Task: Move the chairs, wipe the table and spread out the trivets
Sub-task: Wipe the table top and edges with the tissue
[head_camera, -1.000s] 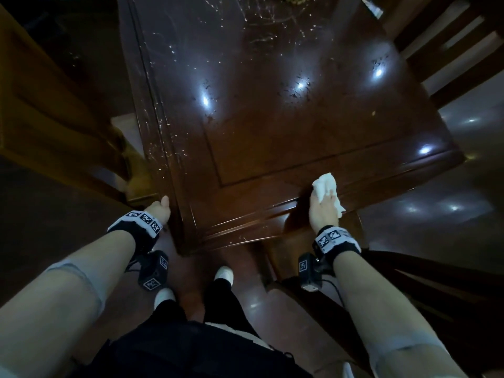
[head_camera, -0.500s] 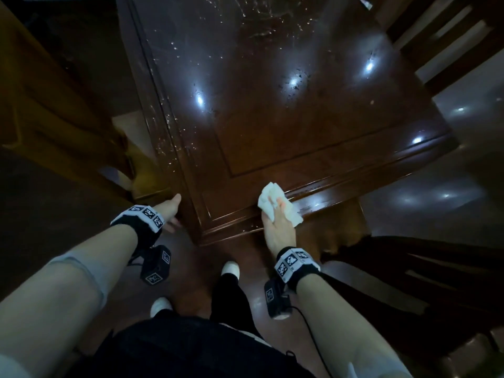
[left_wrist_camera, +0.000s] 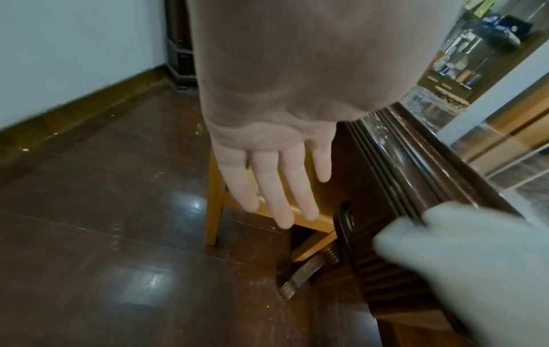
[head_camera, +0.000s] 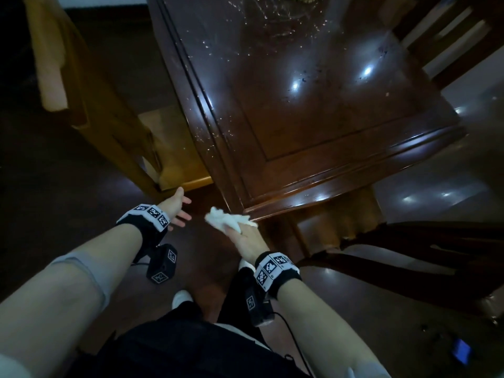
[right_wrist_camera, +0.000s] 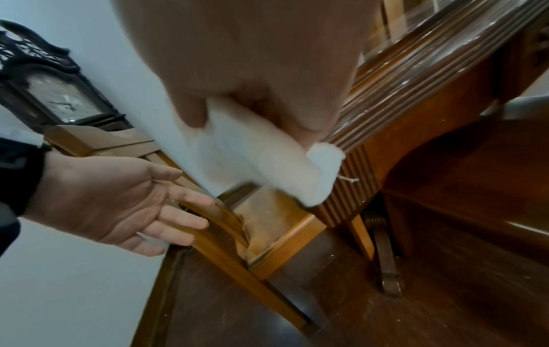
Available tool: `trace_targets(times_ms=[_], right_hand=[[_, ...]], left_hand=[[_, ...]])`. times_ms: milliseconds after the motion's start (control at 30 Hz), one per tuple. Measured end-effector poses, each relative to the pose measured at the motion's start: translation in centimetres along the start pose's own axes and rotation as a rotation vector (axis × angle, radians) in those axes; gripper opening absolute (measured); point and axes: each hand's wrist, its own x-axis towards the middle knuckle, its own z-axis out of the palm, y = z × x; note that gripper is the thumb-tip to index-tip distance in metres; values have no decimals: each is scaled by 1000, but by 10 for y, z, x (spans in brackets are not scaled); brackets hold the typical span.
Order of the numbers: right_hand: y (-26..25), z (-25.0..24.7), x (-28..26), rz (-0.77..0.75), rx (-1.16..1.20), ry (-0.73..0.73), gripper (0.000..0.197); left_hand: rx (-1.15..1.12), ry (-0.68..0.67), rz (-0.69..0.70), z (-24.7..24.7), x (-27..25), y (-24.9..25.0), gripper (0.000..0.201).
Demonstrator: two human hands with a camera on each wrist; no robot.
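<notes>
**Cloth at the table's near corner**

Head view: right hand (head_camera: 245,236) at lower centre, fingers curled round a white cloth (head_camera: 226,221), which touches the near corner of the dark wooden table (head_camera: 341,126). Right wrist view shows the cloth (right_wrist_camera: 267,169) pressed against the ribbed table edge (right_wrist_camera: 395,103).

Left hand (head_camera: 177,211) hovers left of the corner, fingers straight and spread, holding nothing; in the left wrist view they (left_wrist_camera: 267,185) point down toward the light wooden chair (left_wrist_camera: 219,202). That chair (head_camera: 114,126) stands tucked at the table's left side. A dark chair (head_camera: 409,249) sits at lower right, another (head_camera: 450,42) at upper right. Trivets: cannot tell where. Wall clock (right_wrist_camera: 56,94) at left of the right wrist view.
</notes>
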Motion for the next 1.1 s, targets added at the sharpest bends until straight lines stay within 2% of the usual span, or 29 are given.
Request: trace_targets(times_ms=[67, 133, 267, 333, 400, 433, 500, 567, 633, 700, 767, 900, 1100], right_hand=[[-5, 7, -2, 20, 77, 38, 41], [-5, 5, -4, 52, 177, 141, 37], [8, -29, -6, 122, 359, 379, 28], [16, -61, -8, 98, 302, 566, 30], [22, -96, -9, 88, 152, 777, 43], [25, -113, -7, 100, 83, 853, 48], [34, -145, 1, 186, -31, 918, 43], [47, -170, 15, 291, -168, 855, 43], [59, -182, 26, 404, -381, 643, 51], [69, -181, 36, 440, -579, 410, 52], [67, -177, 39, 471, -586, 289, 51], [59, -169, 36, 461, -573, 265, 50], [40, -135, 28, 333, -692, 205, 43]], left_hand=[[5, 3, -4, -7, -2, -4, 66], [6, 2, -9, -13, -3, -5, 67], [3, 11, -29, -14, -4, 4, 65], [-7, 17, -29, -7, -2, 14, 65], [-7, 13, -30, 3, 2, 27, 66], [-8, 19, -26, 9, 5, 34, 65], [-32, 51, -13, 21, 12, 48, 63], [-85, 96, 9, 31, 20, 60, 59], [-131, 123, 19, 38, 27, 68, 56], [-160, 119, 9, 42, 33, 74, 56], [-174, 112, 0, 44, 38, 76, 57], [-145, 62, -49, 43, 38, 72, 59], [-105, -26, -39, 35, 32, 57, 62]])
